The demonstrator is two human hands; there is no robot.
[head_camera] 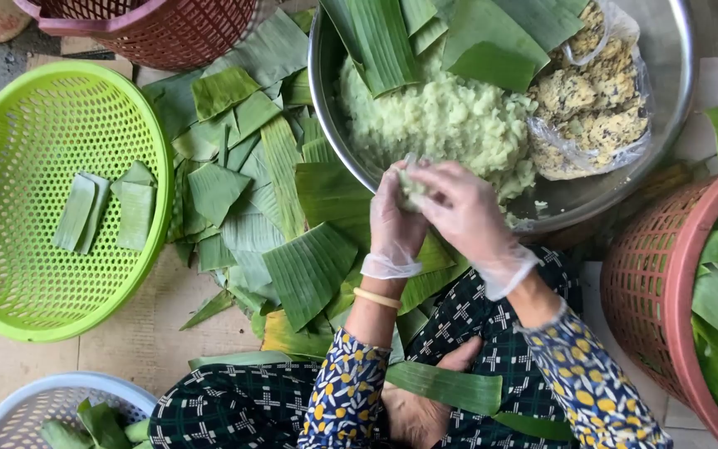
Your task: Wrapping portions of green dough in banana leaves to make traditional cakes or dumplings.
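My left hand (394, 218) and right hand (464, 209) (both in thin clear gloves) are pressed together around a small lump of green rice (410, 188), just over the near rim of the metal bowl (666, 75). Cut leaves (309, 266) lie beside it, left of my knees.

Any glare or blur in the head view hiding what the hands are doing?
Head view: soft, even daylight, no hard shadows; mild sheen on the steel bowl rim and the plastic bag; the left hand and right hand slightly soft, so the pale green lump between them lacks detail.
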